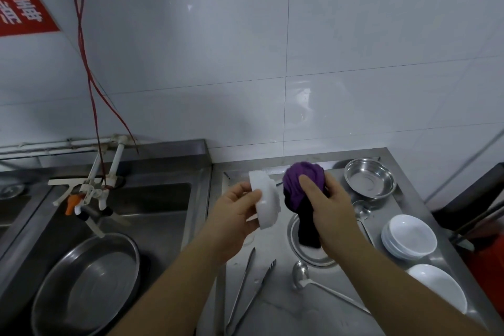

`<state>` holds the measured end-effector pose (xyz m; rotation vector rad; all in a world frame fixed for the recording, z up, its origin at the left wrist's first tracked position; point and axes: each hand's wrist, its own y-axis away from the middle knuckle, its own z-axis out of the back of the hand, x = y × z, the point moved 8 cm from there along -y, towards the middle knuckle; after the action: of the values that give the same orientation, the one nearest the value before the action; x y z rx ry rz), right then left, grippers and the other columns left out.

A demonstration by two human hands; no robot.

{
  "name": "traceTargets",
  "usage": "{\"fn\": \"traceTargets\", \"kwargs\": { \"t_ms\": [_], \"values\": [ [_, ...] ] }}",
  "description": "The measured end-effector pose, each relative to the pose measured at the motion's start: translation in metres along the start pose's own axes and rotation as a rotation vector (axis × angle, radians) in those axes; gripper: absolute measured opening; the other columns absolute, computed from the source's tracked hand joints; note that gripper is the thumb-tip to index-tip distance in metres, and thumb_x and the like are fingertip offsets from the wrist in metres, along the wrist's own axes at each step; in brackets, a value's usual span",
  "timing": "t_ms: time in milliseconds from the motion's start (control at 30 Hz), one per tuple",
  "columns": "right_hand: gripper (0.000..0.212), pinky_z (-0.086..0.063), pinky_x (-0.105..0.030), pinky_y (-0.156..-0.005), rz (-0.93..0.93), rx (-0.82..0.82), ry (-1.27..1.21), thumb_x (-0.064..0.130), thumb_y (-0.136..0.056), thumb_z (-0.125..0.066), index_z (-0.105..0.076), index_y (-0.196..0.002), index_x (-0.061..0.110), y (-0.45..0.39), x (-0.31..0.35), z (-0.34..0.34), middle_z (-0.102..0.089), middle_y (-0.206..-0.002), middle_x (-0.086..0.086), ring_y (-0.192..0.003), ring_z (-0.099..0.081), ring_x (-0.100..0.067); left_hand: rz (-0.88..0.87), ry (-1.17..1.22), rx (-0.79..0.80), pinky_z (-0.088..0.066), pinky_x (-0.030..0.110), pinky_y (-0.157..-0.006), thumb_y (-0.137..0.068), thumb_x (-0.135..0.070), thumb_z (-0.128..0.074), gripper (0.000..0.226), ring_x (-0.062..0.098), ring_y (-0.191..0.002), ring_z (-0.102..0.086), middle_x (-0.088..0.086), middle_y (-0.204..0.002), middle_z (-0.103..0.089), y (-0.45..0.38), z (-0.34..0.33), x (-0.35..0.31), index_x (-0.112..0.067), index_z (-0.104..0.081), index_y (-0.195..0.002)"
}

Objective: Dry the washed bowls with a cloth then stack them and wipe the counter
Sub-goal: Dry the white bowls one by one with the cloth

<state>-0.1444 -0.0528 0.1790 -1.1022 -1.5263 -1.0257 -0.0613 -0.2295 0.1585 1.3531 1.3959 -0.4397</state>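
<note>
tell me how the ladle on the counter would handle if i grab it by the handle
The ladle looks like thin shiny steel, so probably stiff and fairly light. Its round cup sits at one end of a long thin handle, so it would likely feel cup-heavy and could swivel. The counter looks wet, so the handle may be slippery.

A red sign [23, 9] is fixed to the white tiled wall [245, 49] at the far left, above the sink. It carries large white Chinese characters, tilted and cut off by the picture's left edge, so they cannot be read with certainty. No other text shows.
</note>
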Motion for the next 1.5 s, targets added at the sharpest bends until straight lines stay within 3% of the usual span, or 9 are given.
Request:
{"fn": "traceTargets", "kwargs": {
  "t_ms": [167,267,400,600,800,1033,1167,1300,1500],
  "values": [
    [0.022,-0.058,-0.029,-0.077,0.429,0.342,0.508,0.048,-0.091,-0.069,-0.065,-0.110,0.039,0.019,0.037,-0.043,-0.063,-0.095,0.016,-0.090,-0.063,-0.015,0.007,-0.109,0.213,-0.064,0.042,-0.086,-0.095,-0.018,-0.072,0.034,0.035,-0.112,-0.074,0.016,-0.122,-0.076,0.011,-0.029,0.006,-0.011,-0.067,-0.128],
    [0.015,-0.048,-0.021,-0.079,0.584,0.386,0.677,0.043,-0.098,-0.063,-0.061,-0.109,0.032,0.023,0.034,-0.049,-0.055,-0.098,0.020,-0.093,-0.057,-0.010,-0.009,-0.165,0.282,-0.063,0.043,-0.090,-0.095,-0.012,-0.065,0.033,0.034,-0.115,-0.073,0.014,-0.123,-0.076,0.017,-0.035,0.005,-0.018,-0.069,-0.127],
    [0.029,-0.057,-0.031,-0.080,0.297,0.271,0.507,0.041,-0.096,-0.061,-0.067,-0.123,0.036,-0.002,0.019,-0.031,-0.071,-0.098,0.012,-0.090,-0.067,-0.011,-0.041,-0.229,0.333,-0.062,0.044,-0.096,-0.101,-0.012,-0.060,0.032,0.032,-0.120,-0.071,0.011,-0.127,-0.074,0.024,-0.038,0.006,-0.016,-0.066,-0.132],
    [0.017,-0.057,-0.052,-0.095,-0.130,0.100,-0.038,0.029,-0.104,-0.063,-0.077,-0.113,0.028,-0.024,0.006,-0.014,-0.077,-0.110,-0.011,-0.098,-0.070,-0.026,-0.123,-0.223,0.352,-0.060,0.041,-0.096,-0.099,-0.017,-0.060,0.029,0.034,-0.117,-0.070,0.012,-0.124,-0.073,0.027,-0.041,-0.005,-0.011,-0.065,-0.127],
    [0.045,-0.062,-0.040,-0.068,-0.482,0.114,-0.340,0.049,-0.098,-0.063,-0.077,-0.115,0.010,-0.006,-0.015,-0.020,-0.076,-0.103,-0.015,-0.087,-0.074,-0.030,-0.234,-0.124,0.371,-0.059,0.040,-0.098,-0.097,-0.026,-0.066,0.023,0.030,-0.117,-0.070,0.009,-0.123,-0.073,0.029,-0.052,-0.026,-0.027,-0.073,-0.119],
    [0.041,-0.058,-0.040,-0.075,-0.635,0.137,-0.604,0.048,-0.098,-0.065,-0.067,-0.121,0.015,0.001,-0.022,-0.032,-0.066,-0.096,-0.013,-0.083,-0.067,-0.027,-0.294,-0.299,0.357,-0.058,0.037,-0.097,-0.093,-0.027,-0.066,0.029,0.025,-0.114,-0.070,0.008,-0.120,-0.074,0.026,-0.069,-0.022,-0.024,-0.068,-0.122],
    [0.040,-0.055,-0.041,-0.068,-0.587,0.014,-0.466,0.047,-0.098,-0.068,-0.068,-0.117,0.011,-0.006,-0.023,-0.020,-0.068,-0.099,-0.014,-0.085,-0.066,-0.031,-0.204,-0.298,0.323,-0.059,0.038,-0.096,-0.085,-0.013,-0.063,0.046,0.024,-0.117,-0.071,0.001,-0.122,-0.074,0.018,-0.064,-0.021,-0.038,-0.072,-0.123],
    [0.032,-0.059,-0.037,-0.055,-0.451,-0.056,-0.335,0.040,-0.099,-0.070,-0.071,-0.119,0.015,-0.011,-0.011,-0.009,-0.079,-0.094,-0.009,-0.071,-0.075,-0.026,-0.115,-0.213,0.211,-0.064,0.038,-0.084,-0.101,-0.028,-0.061,0.023,0.029,-0.108,-0.076,0.008,-0.117,-0.077,0.012,-0.061,-0.033,-0.026,-0.073,-0.121],
    [0.025,-0.061,-0.039,-0.058,-0.421,-0.056,-0.264,0.032,-0.102,-0.069,-0.072,-0.121,0.016,-0.011,-0.010,-0.013,-0.080,-0.103,-0.014,-0.079,-0.076,-0.032,-0.120,-0.360,0.217,-0.064,0.028,-0.072,-0.105,-0.010,-0.055,0.021,0.017,-0.096,-0.079,-0.006,-0.098,-0.080,0.014,-0.062,-0.042,-0.022,-0.068,-0.117]
  ]
}}
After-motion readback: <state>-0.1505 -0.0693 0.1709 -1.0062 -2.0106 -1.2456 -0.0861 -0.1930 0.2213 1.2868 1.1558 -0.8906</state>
